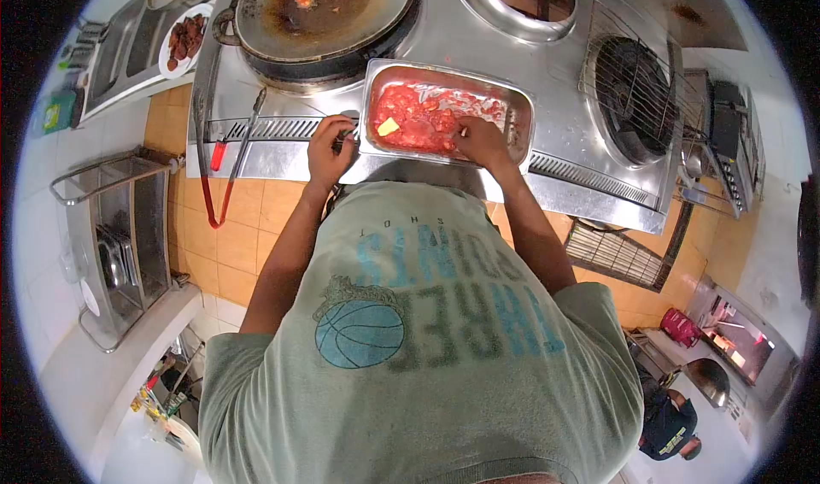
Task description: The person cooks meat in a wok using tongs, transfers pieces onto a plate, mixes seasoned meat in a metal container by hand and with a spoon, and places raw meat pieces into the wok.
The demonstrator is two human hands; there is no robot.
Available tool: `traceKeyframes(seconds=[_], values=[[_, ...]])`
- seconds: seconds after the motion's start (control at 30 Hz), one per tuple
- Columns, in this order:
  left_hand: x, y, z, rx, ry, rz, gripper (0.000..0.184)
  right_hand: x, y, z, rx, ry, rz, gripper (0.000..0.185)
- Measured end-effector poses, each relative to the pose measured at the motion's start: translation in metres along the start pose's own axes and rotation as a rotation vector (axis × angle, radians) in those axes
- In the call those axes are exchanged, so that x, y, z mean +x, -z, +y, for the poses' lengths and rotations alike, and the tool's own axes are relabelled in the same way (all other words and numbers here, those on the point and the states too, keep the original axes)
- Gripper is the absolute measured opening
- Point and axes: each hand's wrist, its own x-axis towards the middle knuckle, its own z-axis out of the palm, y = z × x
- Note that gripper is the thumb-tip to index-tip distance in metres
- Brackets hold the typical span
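Observation:
A rectangular metal tray sits at the front edge of the steel stove. It holds wet, red-coated pieces that look like raw marinated meat, with a small yellow square on top. My right hand reaches over the tray's near right side, its fingers closed and their tips down in the red pieces. Beside the tray's left end is my left hand, fingers curled toward the thumb around something dark and small that I cannot make out.
A large wok with oil and a few frying pieces stands behind the tray. Red-handled tongs hang over the stove's front edge. To the right are a burner with a wire rack; far left, a plate of cooked meat. Another person is behind.

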Motion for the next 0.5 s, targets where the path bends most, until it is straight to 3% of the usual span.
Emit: traceKeyframes(seconds=[0.17,0.37,0.5], values=[[0.000,0.000,-0.003,0.002,-0.003,-0.002,0.013,0.002,0.019,-0.004,-0.031,0.125,-0.153,0.019],[0.001,0.000,0.001,0.005,-0.013,0.007,0.013,-0.007,0.062,-0.018,-0.361,0.053,0.051,0.014],[0.000,0.000,-0.003,0.021,-0.018,0.001,0.012,-0.005,0.059,-0.016,-0.449,0.117,-0.025,0.014]])
